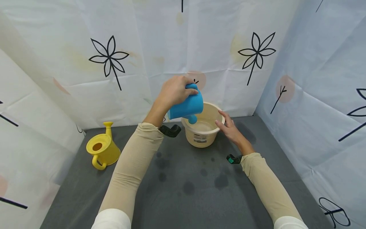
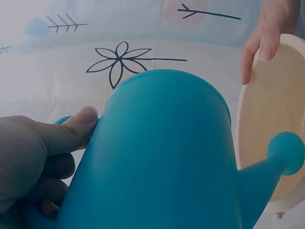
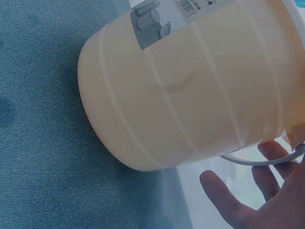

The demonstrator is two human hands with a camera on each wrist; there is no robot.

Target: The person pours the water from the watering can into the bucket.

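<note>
My left hand (image 1: 178,92) grips a blue toy watering can (image 1: 187,106) by its handle, thumb on top. The can is tipped on its side, its round sprinkler head (image 2: 287,151) hanging over the mouth of a cream bucket (image 1: 197,136). I cannot make out any flowing water. On the bucket's right side, my right hand (image 1: 228,127) holds the rim, thumb over the inner side and fingers outside. In the right wrist view, several fingers (image 3: 214,188) spread by a grey curved handle (image 3: 267,162). The bucket stands upright.
A yellow watering can (image 1: 105,151) stands at the left of the dark grey tabletop (image 1: 183,178). Dark wet spots (image 1: 188,187) mark the cloth before the bucket. White patterned sheets (image 1: 160,38) close off the back and both sides.
</note>
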